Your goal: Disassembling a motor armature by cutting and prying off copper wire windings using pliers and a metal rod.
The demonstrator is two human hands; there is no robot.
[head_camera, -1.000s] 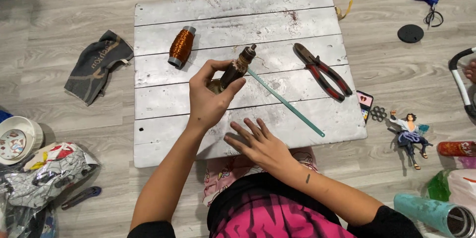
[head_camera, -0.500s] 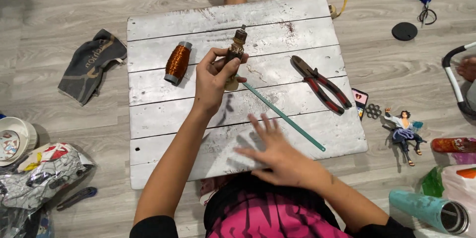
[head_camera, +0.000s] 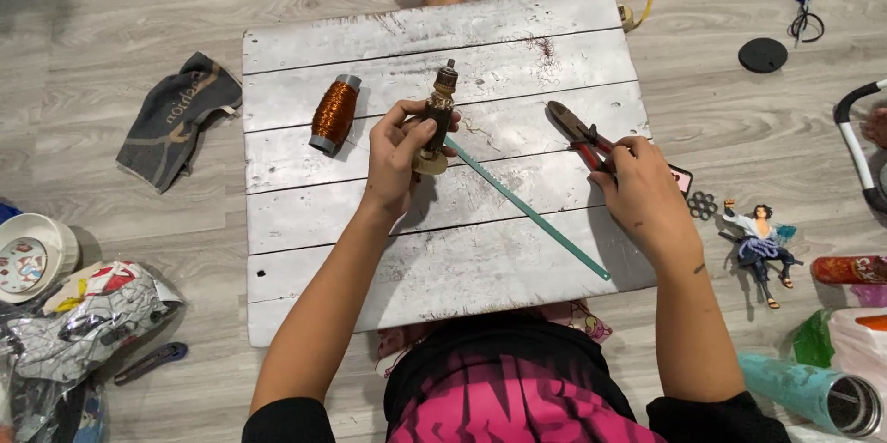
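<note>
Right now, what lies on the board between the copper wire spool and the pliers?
In the head view, the left hand holding a small brown motor part, plus the upper end of a teal strip.

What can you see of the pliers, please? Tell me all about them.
The pliers lie flat on the white plank board, near its right edge, pointing up and to the left. The dark metal jaws look closed. The handles are red and mostly hidden under the right hand, which rests on them; whether it grips them cannot be told. A green strip lies close by, apart from the pliers.
</note>
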